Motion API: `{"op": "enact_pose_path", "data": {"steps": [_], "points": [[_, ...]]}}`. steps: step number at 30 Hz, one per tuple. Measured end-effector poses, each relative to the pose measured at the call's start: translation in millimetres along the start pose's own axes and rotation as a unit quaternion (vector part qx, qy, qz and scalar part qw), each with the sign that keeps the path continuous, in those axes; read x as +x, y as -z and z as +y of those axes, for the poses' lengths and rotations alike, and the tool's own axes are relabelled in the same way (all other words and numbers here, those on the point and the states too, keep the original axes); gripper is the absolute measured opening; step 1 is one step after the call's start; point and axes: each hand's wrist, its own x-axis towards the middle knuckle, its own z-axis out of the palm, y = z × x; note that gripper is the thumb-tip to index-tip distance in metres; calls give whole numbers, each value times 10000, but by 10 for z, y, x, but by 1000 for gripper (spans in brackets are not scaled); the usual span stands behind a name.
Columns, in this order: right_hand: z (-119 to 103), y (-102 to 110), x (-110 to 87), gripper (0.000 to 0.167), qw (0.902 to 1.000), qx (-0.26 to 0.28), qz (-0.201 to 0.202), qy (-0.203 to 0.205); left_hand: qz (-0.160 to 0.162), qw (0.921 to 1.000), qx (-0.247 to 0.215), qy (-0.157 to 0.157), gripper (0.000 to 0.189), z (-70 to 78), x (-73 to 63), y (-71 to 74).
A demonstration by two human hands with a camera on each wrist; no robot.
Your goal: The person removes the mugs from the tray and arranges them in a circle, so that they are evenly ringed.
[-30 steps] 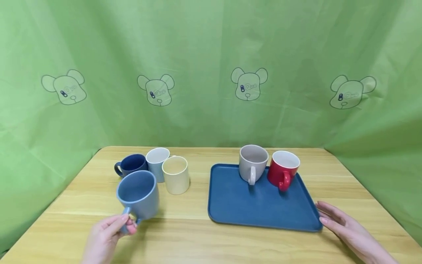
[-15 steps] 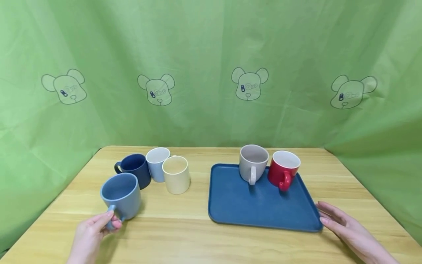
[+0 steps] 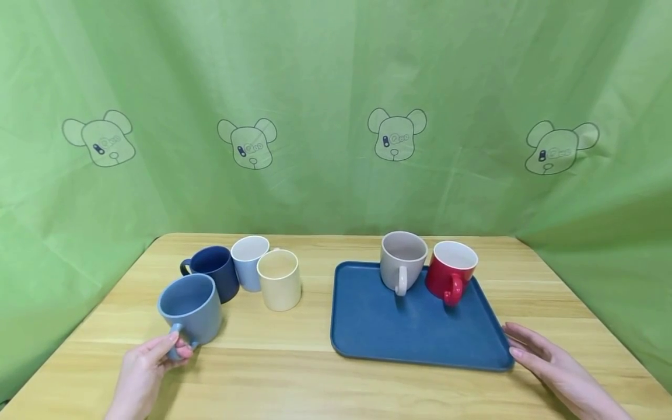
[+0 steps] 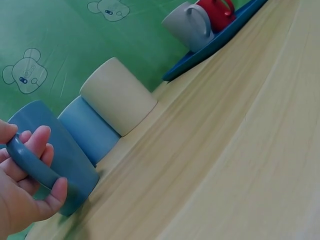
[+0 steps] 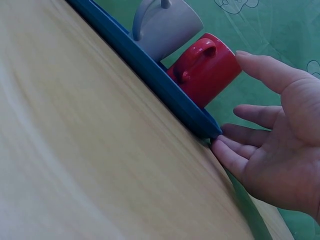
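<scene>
My left hand [image 3: 144,367] holds a grey-blue mug [image 3: 202,318] by its handle, thumb on top and fingers through the loop in the left wrist view. The mug is upright, close over the table at the left, in front of a navy mug [image 3: 226,279]. Beside my right hand [image 3: 553,367] lies a dark blue tray [image 3: 399,332]; the fingertips [image 5: 225,142] are right at its right edge, fingers fairly straight. Toward the tray's back stand a light grey mug [image 3: 394,268] and a red mug [image 3: 443,280] with a white inside, handles facing me.
A light blue mug [image 3: 247,274] and a cream mug [image 3: 280,291] stand close together right of the navy one. The wooden table [image 3: 310,385] reaches back to a green curtain [image 3: 315,192] printed with bear heads.
My left hand has carried the grey-blue mug to the left, staying almost still over the last half second. The right hand and the tray have kept their places.
</scene>
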Motion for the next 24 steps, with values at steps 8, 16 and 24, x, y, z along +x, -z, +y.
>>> {"op": "enact_pose_path", "data": {"steps": [8, 16, 24], "points": [[4, 6, 8, 64, 10000, -9, -63, -41, 56, 10000, 30, 78, 27, 0, 13, 7], [-5, 25, 21, 65, 9998, 120, -130, -88, 101, 9999, -69, -41, 23, 22, 29, 14], [-24, 15, 18, 66, 9997, -83, -149, -197, 344, 9980, 232, 482, 19, 79, 51, 11]]}}
